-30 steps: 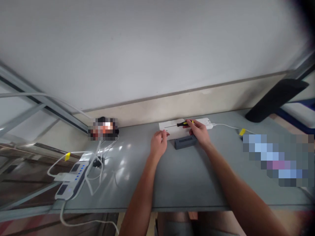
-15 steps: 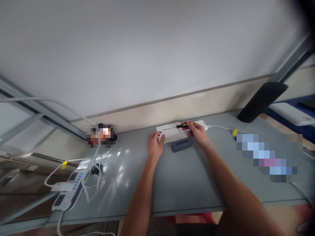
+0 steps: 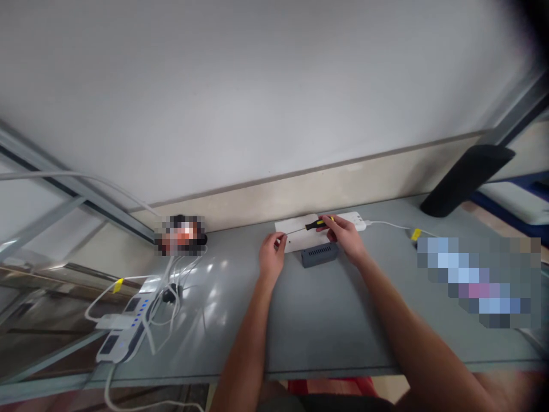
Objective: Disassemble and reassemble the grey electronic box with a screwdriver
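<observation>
My right hand (image 3: pixel 346 237) is wrapped round the black and yellow handle of a screwdriver (image 3: pixel 315 225). Its thin shaft points left across a white sheet (image 3: pixel 300 243), and the tip reaches the fingertips of my left hand (image 3: pixel 272 254). The left fingers are pinched together at the sheet's left edge; what they hold, if anything, is too small to make out. A dark grey slotted block (image 3: pixel 319 255) lies against the sheet's near edge, between my hands.
A white power strip (image 3: pixel 124 329) with tangled cables lies on the grey table (image 3: pixel 317 320) at the left. Behind my right hand is another white strip (image 3: pixel 357 221). A black cylinder (image 3: pixel 465 180) stands back right. Blurred items lie at both sides.
My left fingers have closed from a spread pose into a pinch by the screwdriver tip. The whole view has shifted slightly; the screwdriver stays in my right hand.
</observation>
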A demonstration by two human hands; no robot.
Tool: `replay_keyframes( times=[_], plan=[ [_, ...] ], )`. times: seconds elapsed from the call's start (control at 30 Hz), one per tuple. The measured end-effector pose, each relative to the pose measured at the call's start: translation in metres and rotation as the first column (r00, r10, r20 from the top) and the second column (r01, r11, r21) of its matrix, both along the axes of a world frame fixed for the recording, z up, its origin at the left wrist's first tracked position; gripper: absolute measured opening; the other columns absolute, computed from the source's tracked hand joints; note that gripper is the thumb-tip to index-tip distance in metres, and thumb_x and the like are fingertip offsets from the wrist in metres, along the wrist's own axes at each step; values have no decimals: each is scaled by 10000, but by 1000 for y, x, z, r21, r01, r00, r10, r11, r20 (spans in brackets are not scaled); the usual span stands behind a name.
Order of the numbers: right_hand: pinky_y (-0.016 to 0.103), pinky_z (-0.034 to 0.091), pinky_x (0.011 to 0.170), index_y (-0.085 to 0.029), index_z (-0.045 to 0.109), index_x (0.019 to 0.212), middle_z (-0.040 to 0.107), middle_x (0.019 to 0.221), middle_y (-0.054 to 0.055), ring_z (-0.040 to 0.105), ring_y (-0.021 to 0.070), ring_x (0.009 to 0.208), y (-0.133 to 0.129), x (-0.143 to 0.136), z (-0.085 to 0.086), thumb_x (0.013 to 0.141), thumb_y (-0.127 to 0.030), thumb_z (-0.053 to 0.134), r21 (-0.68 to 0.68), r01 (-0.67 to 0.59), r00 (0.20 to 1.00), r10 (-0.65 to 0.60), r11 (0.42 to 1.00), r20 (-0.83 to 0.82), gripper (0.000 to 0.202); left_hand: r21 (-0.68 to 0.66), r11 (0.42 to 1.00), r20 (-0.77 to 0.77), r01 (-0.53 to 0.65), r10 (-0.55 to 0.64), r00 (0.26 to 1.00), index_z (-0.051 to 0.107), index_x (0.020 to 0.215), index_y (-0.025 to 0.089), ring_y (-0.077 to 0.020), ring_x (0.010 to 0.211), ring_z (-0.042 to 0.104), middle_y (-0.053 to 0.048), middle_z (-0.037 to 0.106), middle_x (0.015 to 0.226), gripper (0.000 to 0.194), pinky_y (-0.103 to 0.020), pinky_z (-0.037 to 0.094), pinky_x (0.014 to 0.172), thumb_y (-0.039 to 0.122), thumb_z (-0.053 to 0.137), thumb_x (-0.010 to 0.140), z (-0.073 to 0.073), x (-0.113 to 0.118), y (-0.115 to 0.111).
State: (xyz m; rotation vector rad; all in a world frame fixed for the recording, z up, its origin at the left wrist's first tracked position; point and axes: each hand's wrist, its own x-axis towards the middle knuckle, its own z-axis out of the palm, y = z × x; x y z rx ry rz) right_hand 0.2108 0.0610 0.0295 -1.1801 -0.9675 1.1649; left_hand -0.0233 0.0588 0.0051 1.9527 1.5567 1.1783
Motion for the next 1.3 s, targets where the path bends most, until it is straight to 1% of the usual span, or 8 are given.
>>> replay_keyframes(
  times=[0.27, 0.47, 0.73, 0.93, 1.0, 1.07, 1.17, 1.3],
  plan=[
    [236, 343, 468, -171, 762, 932, 765, 760, 74, 461, 85, 502, -2, 3, 7, 751, -628, 777, -7, 17, 1000, -17, 1000, -21, 492, 21, 1000, -10, -19, 19, 1000, 713, 924, 218, -159, 784, 628, -33, 701, 914, 155, -291, 508, 799, 353, 654, 972, 7, 0, 0],
    [229, 355, 492, -176, 769, 989, 744, 749, 57, 467, 95, 544, -2, 4, 7, 804, -622, 728, 5, 15, 999, -15, 1000, 39, 485, 28, 999, -55, 32, -31, 998, 728, 911, 225, -164, 802, 630, -25, 707, 895, 143, -297, 502, 814, 316, 645, 982, 8, -2, -1],
    [230, 346, 501, -181, 765, 1015, 715, 730, 44, 462, 96, 554, -4, 7, 7, 843, -597, 705, 66, 10, 999, -13, 998, 36, 454, 32, 996, -57, 88, -86, 995, 732, 892, 224, -167, 824, 634, -24, 704, 889, 172, -292, 495, 811, 352, 659, 981, 11, -1, -3],
    [237, 340, 500, -186, 754, 1013, 657, 687, 16, 465, 98, 550, -5, 7, 10, 851, -587, 704, 132, 21, 999, -25, 991, 29, 436, 45, 980, -7, 194, -194, 981, 743, 866, 219, -161, 804, 630, -25, 698, 883, 221, -290, 493, 794, 384, 655, 983, 11, 2, -3],
    [239, 338, 497, -193, 746, 996, 629, 665, 4, 470, 101, 548, -4, 5, 11, 858, -597, 696, 159, 54, 998, -56, 986, 9, 430, 65, 972, 7, 227, -228, 974, 752, 905, 218, -162, 803, 626, -31, 697, 892, 236, -296, 499, 811, 416, 650, 984, 12, 3, -4],
    [237, 351, 501, -203, 737, 960, 619, 683, 1, 501, 106, 566, -4, 3, 11, 858, -606, 691, 182, 118, 993, -117, 976, -17, 417, 72, 969, 21, 236, -238, 971, 749, 1038, 225, -167, 831, 630, -44, 702, 943, 257, -303, 507, 837, 440, 612, 1005, 14, 4, -6],
    [231, 378, 506, -216, 716, 906, 596, 719, -6, 515, 102, 573, -6, 2, 15, 867, -617, 670, 221, 243, 970, -235, 945, -60, 406, 77, 975, 69, 209, -215, 974, 699, 1196, 229, -175, 913, 647, -75, 705, 1071, 354, -320, 515, 886, 434, 433, 1081, 19, 6, -11],
    [214, 363, 488, -215, 680, 850, 524, 680, -29, 446, 85, 529, -10, 7, 24, 882, -626, 641, 271, 381, 924, -370, 884, -95, 414, 103, 967, 120, 231, -243, 963, 706, 1116, 210, -189, 938, 655, -87, 702, 1048, 433, -343, 519, 908, 430, 333, 1102, 26, 10, -19]
  ],
)
